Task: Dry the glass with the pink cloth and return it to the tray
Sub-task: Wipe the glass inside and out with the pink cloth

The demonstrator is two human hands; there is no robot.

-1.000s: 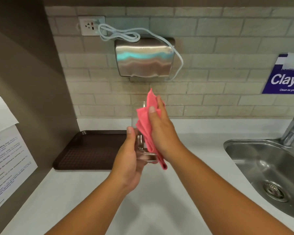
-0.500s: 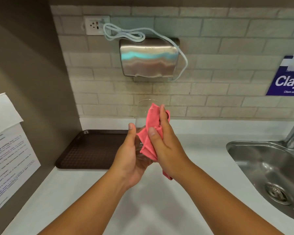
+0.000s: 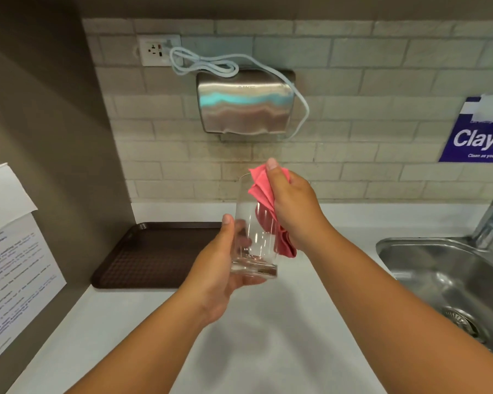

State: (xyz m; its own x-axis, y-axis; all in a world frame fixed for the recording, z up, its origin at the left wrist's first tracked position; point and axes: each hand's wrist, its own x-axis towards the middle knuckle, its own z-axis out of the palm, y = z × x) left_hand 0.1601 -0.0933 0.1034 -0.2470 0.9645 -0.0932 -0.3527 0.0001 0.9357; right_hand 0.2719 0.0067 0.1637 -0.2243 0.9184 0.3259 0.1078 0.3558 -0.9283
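The glass [image 3: 254, 228] is standing nearly upright in the air above the desk [image 3: 268, 336], mouth up, long axis vertical and tipping slightly left. The left hand [image 3: 219, 268] is wrapping its base; the right hand [image 3: 292, 206] is pinching the bunched pink cloth [image 3: 264, 191] against the rim. Better drying means turning the glass while pressing cloth inside. The tray [image 3: 154, 251] is lying just left.

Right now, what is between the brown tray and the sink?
In the head view, the glass held by the left hand, the pink cloth in the right hand, and bare white counter below them.
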